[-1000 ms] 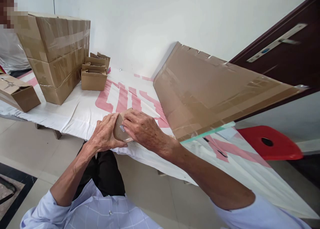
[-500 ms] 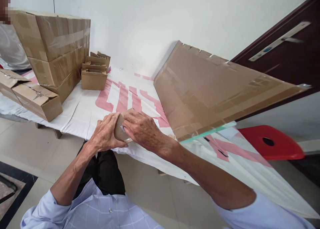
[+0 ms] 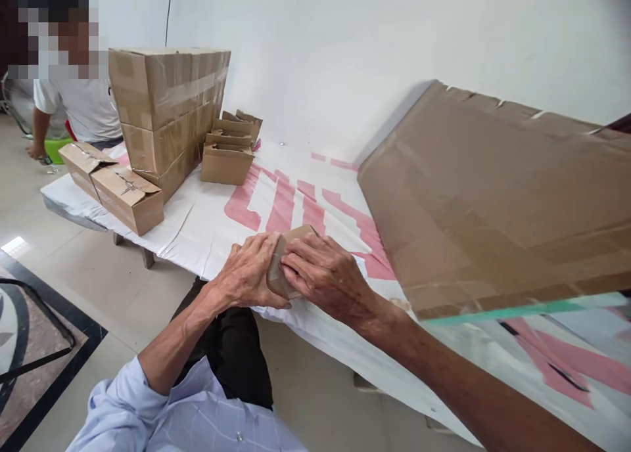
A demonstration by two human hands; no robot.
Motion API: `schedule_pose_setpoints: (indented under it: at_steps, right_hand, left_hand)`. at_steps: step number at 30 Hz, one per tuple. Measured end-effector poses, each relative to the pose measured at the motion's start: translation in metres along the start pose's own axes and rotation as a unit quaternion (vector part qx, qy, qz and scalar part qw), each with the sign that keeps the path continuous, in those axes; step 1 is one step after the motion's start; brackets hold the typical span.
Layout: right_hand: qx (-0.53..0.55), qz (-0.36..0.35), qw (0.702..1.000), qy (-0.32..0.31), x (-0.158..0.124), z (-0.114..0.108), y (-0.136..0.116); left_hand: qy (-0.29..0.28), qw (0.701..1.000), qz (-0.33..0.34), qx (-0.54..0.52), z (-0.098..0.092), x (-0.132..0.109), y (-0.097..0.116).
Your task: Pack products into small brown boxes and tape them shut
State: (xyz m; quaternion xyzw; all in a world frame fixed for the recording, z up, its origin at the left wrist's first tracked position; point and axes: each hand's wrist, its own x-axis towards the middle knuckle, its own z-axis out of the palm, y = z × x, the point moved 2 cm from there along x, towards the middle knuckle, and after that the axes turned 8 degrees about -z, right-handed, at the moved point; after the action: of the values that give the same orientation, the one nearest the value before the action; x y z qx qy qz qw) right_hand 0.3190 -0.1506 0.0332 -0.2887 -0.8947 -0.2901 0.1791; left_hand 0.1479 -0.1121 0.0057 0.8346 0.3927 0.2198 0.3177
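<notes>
A small brown cardboard box [image 3: 279, 280] is held tilted over the near edge of the cloth-covered table. My left hand [image 3: 252, 271] wraps around its left side, thumb below and fingers over the top. Against the box's face my right hand [image 3: 326, 274] presses with curled fingers, hiding much of that face. Whatever lies under those fingertips is out of sight.
Taped cartons [image 3: 172, 90] stand stacked at the back left. Before them lie two closed boxes [image 3: 127, 192]; several open-topped boxes [image 3: 227, 165] stand beside. A large cardboard sheet [image 3: 493, 209] leans at right. A person in a white shirt [image 3: 91, 110] sits beyond.
The view has swung left, so things appear farther right and more of the other person shows. A small blue-and-white label seen on the box is now hidden by my right fingers.
</notes>
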Motion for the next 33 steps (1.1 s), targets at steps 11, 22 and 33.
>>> schedule_pose_setpoints:
  at_steps: [11,22,33]
  right_hand:
    - [0.009,0.0,1.0,-0.005,0.003,-0.001,0.0]
    - [0.027,0.021,0.999,-0.027,-0.004,0.0,0.003]
    - [0.028,0.006,1.0,-0.003,0.001,-0.002,0.004]
  left_hand:
    - [0.011,1.0,0.012,-0.004,0.004,0.0,-0.006]
    - [0.024,0.999,0.033,0.002,0.007,0.002,-0.008]
    - [0.022,0.999,0.038,0.011,0.006,0.003,-0.006]
